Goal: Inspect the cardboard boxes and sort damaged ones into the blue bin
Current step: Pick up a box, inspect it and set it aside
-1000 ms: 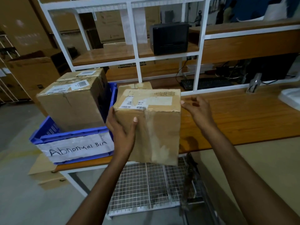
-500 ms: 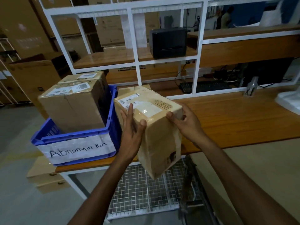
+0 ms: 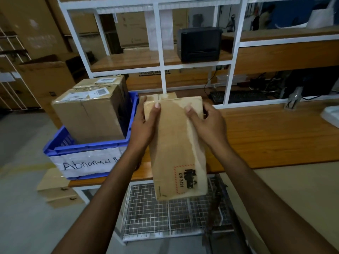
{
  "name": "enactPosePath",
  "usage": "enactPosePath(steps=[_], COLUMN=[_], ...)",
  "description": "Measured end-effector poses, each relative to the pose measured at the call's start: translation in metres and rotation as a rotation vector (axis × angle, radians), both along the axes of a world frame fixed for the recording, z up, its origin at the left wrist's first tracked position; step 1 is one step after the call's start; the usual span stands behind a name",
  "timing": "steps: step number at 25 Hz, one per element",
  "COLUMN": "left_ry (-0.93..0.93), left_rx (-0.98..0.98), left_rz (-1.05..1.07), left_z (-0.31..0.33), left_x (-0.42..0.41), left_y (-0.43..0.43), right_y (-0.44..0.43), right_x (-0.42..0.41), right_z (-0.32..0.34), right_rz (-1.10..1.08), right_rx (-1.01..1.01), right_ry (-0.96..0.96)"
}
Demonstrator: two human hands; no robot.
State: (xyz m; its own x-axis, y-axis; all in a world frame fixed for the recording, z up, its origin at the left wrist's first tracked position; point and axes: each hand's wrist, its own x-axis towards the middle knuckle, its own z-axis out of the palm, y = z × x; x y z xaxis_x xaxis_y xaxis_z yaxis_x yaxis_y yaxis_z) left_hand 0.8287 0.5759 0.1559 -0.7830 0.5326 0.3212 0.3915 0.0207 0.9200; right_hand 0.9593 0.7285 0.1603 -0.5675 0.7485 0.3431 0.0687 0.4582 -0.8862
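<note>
Clasping the cardboard box (image 3: 176, 143), left hand (image 3: 145, 125) and right hand (image 3: 207, 125) half-hide fingers behind it.

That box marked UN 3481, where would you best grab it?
Probably by its two long sides near the far end, one hand from each side, as the left hand and right hand do: the box is long, narrow and tilted, so opposed grips steady it.

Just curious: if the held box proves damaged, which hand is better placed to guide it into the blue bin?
Probably the left hand: it grips the box on the side next to the blue bin, while the right hand holds the far side.
</note>
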Motion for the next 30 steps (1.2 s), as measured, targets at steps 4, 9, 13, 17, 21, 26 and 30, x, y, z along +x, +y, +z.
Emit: enactPosePath(steps=[4,9,13,17,21,26,30], left_ry=[0.028,-0.151,-0.115,-0.091,-0.107,-0.167,-0.040], left_rx=[-0.095,-0.279,-0.293,-0.291,-0.349,-0.374,-0.393], left_rz=[0.010,-0.051,-0.033,-0.020,-0.116,-0.222,-0.160], left_z=[-0.012,-0.011,-0.030,-0.038,-0.054,-0.058,-0.061], left_x=[0.007,-0.002,0.000,-0.007,-0.003,0.001,0.015], left_y=[-0.008,-0.015,-0.023,-0.025,-0.027,-0.035,-0.036], right_y=[-0.009,-0.004,-0.004,0.010,0.003,0.007,0.004], right_x=[-0.003,-0.005,-0.002,0.001,0.008,0.015,0.021], right_z=[-0.016,-0.016,-0.042,-0.037,-0.054,-0.056,-0.070], right_rz=[0.041,0.054,0.089,0.168,0.227,0.287,0.214], right_rx=[0.036,-0.289,-0.258,-0.438,-0.261,-0.416,-0.226], right_ry=[-0.091,-0.062,-0.162,-0.036,-0.200,-0.200,-0.245])
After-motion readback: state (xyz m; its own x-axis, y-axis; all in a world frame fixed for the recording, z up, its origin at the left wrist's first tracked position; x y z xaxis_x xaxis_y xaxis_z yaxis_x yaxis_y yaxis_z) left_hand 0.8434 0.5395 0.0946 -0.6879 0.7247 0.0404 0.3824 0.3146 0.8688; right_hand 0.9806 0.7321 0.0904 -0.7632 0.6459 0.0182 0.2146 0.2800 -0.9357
